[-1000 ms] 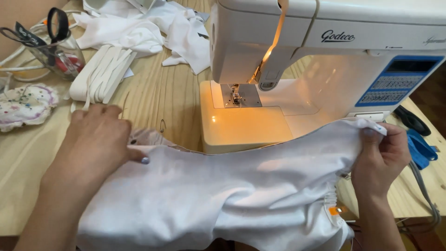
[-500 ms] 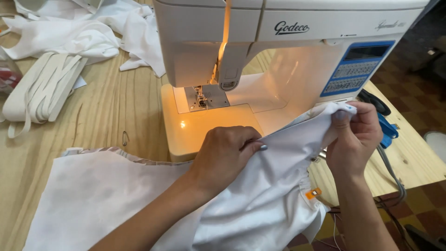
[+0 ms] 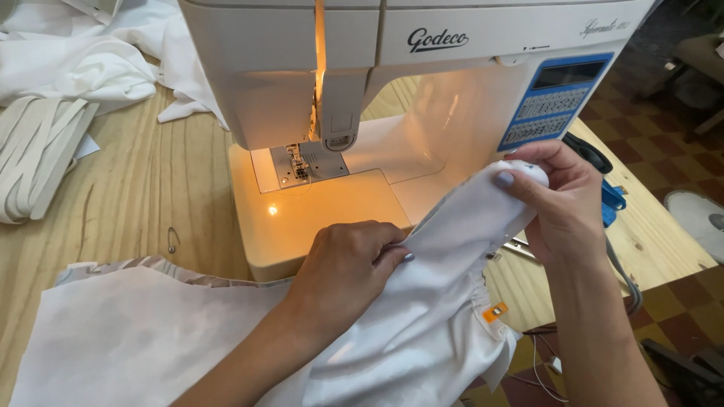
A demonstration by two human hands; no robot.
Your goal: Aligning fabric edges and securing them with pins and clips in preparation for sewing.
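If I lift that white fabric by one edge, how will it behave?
The white fabric would probably flop and drape, since it already sags in soft folds between the left hand and right hand. It looks thin, so likely light. Its smooth sheen suggests it may slide off the wooden table.

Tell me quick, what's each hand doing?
Left hand: closed, pinching the white fabric.
Right hand: closed, gripping the fabric's bunched end.

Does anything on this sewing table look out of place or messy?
Mildly: a lone safety pin lies loose on the wooden table, away from the white fabric both hands hold. White scraps sit heaped behind the sewing machine.
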